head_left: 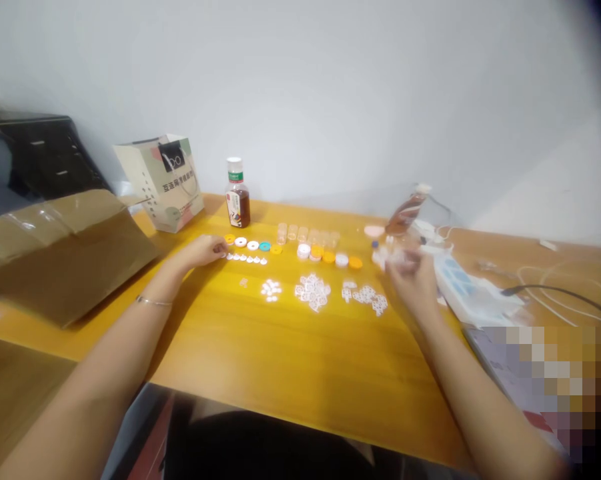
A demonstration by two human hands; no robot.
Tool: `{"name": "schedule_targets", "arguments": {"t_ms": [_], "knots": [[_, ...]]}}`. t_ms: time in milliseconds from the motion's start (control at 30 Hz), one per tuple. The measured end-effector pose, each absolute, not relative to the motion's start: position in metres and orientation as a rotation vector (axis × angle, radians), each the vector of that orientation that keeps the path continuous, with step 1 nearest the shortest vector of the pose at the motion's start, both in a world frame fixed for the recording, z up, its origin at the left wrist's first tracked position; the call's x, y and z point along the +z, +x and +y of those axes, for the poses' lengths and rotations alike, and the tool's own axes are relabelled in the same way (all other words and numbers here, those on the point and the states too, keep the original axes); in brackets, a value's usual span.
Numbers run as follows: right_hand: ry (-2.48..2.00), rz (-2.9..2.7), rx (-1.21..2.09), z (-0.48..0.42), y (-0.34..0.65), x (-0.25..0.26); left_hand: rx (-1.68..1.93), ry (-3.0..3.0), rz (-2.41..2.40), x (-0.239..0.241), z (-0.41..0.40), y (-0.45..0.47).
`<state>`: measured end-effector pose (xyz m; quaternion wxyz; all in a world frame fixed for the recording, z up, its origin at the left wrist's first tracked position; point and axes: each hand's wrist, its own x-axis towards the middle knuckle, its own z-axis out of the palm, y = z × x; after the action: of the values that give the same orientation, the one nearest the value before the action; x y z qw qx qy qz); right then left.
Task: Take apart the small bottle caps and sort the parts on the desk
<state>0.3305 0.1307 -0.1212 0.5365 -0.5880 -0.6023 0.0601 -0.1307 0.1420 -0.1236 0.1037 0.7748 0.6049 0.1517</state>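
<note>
My left hand [211, 249] rests at the left end of two rows of small parts, its fingers curled together; what they hold, if anything, is hidden. Beside its fingertips are a yellow round cap [229, 239] and a line of small white pieces [243, 257] with raised tips. My right hand [414, 275] is over a cluster of clear and white small parts [386, 255] on the right; motion smears its fingers. Between the hands lie more round caps, such as an orange cap [355, 263], and piles of white flat openwork pieces [313, 292] and small white pieces [271, 290].
Clear little cups [303, 233] line the back of the wooden table [280, 353]. A dark drink bottle [238, 197] stands behind; another bottle [408, 210] leans at right. A paper bag [163, 183] and cardboard box [70, 247] are left, with cables [545, 283] and a white package [467, 283] right.
</note>
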Motion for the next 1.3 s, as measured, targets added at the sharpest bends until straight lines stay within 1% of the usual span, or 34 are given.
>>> {"name": "schedule_targets", "arguments": {"t_ms": [67, 200, 333, 400, 433, 533, 633, 733, 833, 933, 1033, 1133, 1300], "knots": [[-1.281, -1.571, 0.195, 0.119, 0.315, -0.118, 0.450, 2.287, 1.790, -0.124, 0.141, -0.130], [-1.158, -1.764, 0.421, 0.091, 0.283, -0.115, 0.519, 2.326, 1.805, -0.117, 0.135, -0.124], [-1.093, -1.837, 0.649, 0.068, 0.260, -0.117, 0.847, 2.456, 1.724, -0.097, 0.114, -0.087], [-1.055, -1.864, 0.723, 0.061, 0.253, -0.119, 0.965, 2.489, 1.531, -0.090, 0.095, -0.053], [-1.037, -1.879, 0.754, 0.058, 0.250, -0.120, 0.949, 2.501, 1.393, -0.089, 0.084, -0.035], [-0.971, -1.903, 0.843, 0.050, 0.242, -0.124, 0.739, 2.548, 1.073, -0.097, 0.052, 0.014], [-0.896, -1.923, 0.923, 0.041, 0.236, -0.126, 0.712, 2.485, 1.084, -0.113, 0.034, 0.041], [-0.832, -1.963, 0.980, 0.035, 0.231, -0.128, 0.750, 2.319, 1.141, -0.126, 0.030, 0.048], [-0.859, -1.967, 0.949, 0.034, 0.228, -0.130, 0.816, 2.248, 1.205, -0.132, 0.031, 0.048], [-1.038, -2.014, 0.769, 0.037, 0.227, -0.131, 0.878, 2.256, 1.278, -0.136, 0.031, 0.050], [-1.219, -2.135, 0.601, 0.039, 0.226, -0.131, 0.854, 2.303, 1.289, -0.139, 0.029, 0.052], [-1.284, -2.243, 0.588, 0.037, 0.224, -0.128, 0.791, 2.359, 1.277, -0.141, 0.028, 0.054], [-1.232, -2.347, 0.601, 0.036, 0.222, -0.128, 0.784, 2.400, 1.123, -0.142, 0.032, 0.052]]}}
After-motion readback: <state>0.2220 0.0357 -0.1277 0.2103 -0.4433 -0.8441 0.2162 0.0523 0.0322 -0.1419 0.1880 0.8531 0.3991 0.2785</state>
